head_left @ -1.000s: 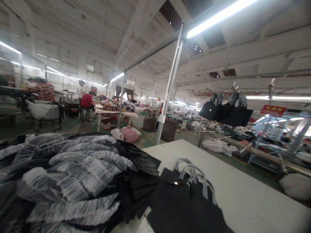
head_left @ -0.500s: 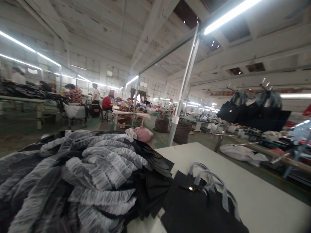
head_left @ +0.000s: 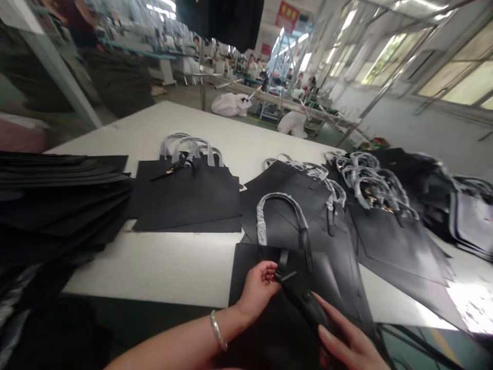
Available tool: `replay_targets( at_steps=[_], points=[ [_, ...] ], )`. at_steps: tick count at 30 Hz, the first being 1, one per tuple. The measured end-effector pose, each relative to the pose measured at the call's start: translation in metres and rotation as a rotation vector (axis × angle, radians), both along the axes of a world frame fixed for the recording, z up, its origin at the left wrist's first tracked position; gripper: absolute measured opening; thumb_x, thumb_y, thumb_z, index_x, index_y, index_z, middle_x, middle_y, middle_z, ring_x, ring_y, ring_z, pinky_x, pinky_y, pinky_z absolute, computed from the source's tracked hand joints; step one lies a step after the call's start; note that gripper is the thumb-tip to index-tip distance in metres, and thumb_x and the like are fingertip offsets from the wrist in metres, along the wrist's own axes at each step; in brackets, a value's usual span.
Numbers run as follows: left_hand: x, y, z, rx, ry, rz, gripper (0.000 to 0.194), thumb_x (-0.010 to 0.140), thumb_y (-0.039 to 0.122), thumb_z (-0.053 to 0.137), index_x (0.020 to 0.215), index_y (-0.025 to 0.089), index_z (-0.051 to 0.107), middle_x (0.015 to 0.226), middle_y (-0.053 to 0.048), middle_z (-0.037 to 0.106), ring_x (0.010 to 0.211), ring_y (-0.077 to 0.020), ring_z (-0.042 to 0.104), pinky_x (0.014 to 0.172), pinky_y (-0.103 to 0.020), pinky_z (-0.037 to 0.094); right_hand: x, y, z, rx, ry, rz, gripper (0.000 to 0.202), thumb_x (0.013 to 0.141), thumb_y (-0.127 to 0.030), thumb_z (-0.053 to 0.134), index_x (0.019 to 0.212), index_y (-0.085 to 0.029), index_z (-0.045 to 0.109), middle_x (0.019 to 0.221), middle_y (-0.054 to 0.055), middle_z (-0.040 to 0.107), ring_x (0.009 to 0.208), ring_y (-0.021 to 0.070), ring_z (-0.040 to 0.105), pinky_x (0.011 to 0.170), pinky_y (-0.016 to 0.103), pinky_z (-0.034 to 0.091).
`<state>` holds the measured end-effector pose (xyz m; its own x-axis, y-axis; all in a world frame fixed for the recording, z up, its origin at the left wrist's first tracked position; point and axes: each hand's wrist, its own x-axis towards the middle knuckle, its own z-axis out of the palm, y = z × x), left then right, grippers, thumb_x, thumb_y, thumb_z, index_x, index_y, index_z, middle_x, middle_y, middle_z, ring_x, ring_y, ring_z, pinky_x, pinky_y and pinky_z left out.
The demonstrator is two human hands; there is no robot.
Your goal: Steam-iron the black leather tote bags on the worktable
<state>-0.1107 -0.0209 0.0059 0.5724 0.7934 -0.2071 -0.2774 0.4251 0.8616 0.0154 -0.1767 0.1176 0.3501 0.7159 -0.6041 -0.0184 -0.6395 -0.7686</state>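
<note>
Near the front table edge is a black bag panel [head_left: 250, 272] with one plastic-wrapped handle [head_left: 283, 197] standing up. My left hand [head_left: 260, 288], below a silver bracelet-wearing wrist, pinches a small black strap [head_left: 283, 275] at the panel's top. On the right, my right hand [head_left: 342, 334] is wrapped round a dark folded piece [head_left: 308, 306], its thumb on top; where that piece ends is hard to make out. More black panels with wrapped handles [head_left: 288, 180] lie just behind.
The white table [head_left: 162, 262] bears a black bag pair [head_left: 188, 195] at centre left, stacked black panels [head_left: 57, 190] at far left and a bag pile [head_left: 396, 231] at right. A metal post [head_left: 61, 72] stands behind left. People and workstations fill the background.
The view has swung right and down toward the table. Both my hands have come into sight, holding black pieces.
</note>
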Motion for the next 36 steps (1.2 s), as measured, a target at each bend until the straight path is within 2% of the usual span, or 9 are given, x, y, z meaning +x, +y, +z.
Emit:
replay_targets(
  at_steps=[6,9,14,17,20,22,25,31,36],
  points=[
    [-0.011,0.005,0.010,-0.026,0.008,-0.018,0.040,0.057,0.010,0.071,0.096,0.013,0.064,0.089,-0.006,0.068,0.080,-0.0161,0.062,0.071,-0.025,0.047,-0.001,0.037,-0.005,0.075,-0.050,-0.013,0.097,0.073,-0.065,0.066,0.149,-0.015,0.030,0.056,-0.002,0.061,0.052,0.0157,0.055,0.052,0.026,0.042],
    [-0.008,0.005,0.006,-0.040,0.032,0.001,0.043,0.056,0.006,0.068,0.098,0.013,0.063,0.089,-0.005,0.068,0.080,-0.0152,0.062,0.072,-0.024,0.047,0.005,0.032,-0.004,0.084,-0.061,-0.054,0.096,0.075,-0.063,0.065,0.150,-0.017,0.027,0.060,-0.001,0.063,0.055,0.0160,0.057,0.053,0.026,0.043],
    [-0.007,0.003,0.001,0.132,0.046,-0.127,0.035,0.069,0.012,0.066,0.104,0.014,0.064,0.097,-0.007,0.069,0.090,-0.0191,0.064,0.080,-0.028,0.049,0.001,0.023,-0.008,0.067,0.024,0.028,0.089,0.075,-0.056,0.068,0.147,-0.015,0.035,0.064,-0.002,0.060,0.055,0.0152,0.056,0.050,0.025,0.043],
    [-0.013,0.014,0.004,0.313,0.208,-0.151,0.039,0.071,0.007,0.058,0.108,0.016,0.064,0.099,-0.006,0.068,0.089,-0.0191,0.064,0.079,-0.030,0.049,0.004,0.032,-0.006,0.124,-0.064,-0.084,0.091,0.074,-0.059,0.068,0.147,-0.016,0.035,0.061,-0.003,0.059,0.053,0.0149,0.055,0.049,0.024,0.043],
    [-0.025,0.037,0.008,0.689,0.500,-0.098,0.042,0.075,0.004,0.052,0.113,0.019,0.062,0.109,-0.006,0.065,0.097,-0.0203,0.060,0.091,-0.035,0.047,0.024,0.032,-0.002,0.112,-0.156,-0.205,0.091,0.074,-0.061,0.066,0.147,-0.018,0.034,0.055,-0.004,0.059,0.047,0.0139,0.053,0.045,0.022,0.040],
    [-0.032,0.054,0.011,0.927,0.715,-0.027,0.043,0.077,0.008,0.058,0.119,0.019,0.058,0.122,-0.008,0.058,0.113,-0.0251,0.052,0.102,-0.042,0.039,0.044,0.027,-0.002,0.106,-0.164,-0.264,0.084,0.077,-0.057,0.066,0.145,-0.019,0.036,0.055,-0.004,0.058,0.046,0.0136,0.053,0.043,0.021,0.039],
    [-0.037,0.072,0.014,1.088,0.990,-0.026,0.053,0.075,0.023,0.072,0.124,0.016,0.053,0.129,-0.012,0.051,0.120,-0.0298,0.044,0.104,-0.044,0.034,0.070,0.024,-0.008,0.114,-0.102,-0.345,0.068,0.081,-0.046,0.065,0.139,-0.019,0.041,0.059,-0.003,0.058,0.048,0.0143,0.057,0.042,0.021,0.043],
    [-0.031,0.089,0.029,1.136,1.205,-0.251,0.041,0.074,0.041,0.075,0.104,0.018,0.059,0.106,-0.008,0.060,0.103,-0.0270,0.054,0.085,-0.036,0.038,0.097,0.060,-0.012,0.206,-0.031,-0.372,0.041,0.082,-0.033,0.064,0.119,-0.016,0.056,0.068,0.001,0.060,0.045,0.0145,0.058,0.035,0.022,0.043],
    [-0.032,0.101,0.029,1.016,1.200,-0.375,0.030,0.077,0.047,0.067,0.087,0.020,0.060,0.082,-0.003,0.065,0.080,-0.0230,0.060,0.064,-0.028,0.032,0.123,0.057,0.012,0.387,-0.168,-0.537,0.046,0.082,-0.031,0.066,0.126,-0.025,0.053,0.070,-0.003,0.058,0.047,0.0118,0.059,0.039,0.020,0.048]
  ],
)
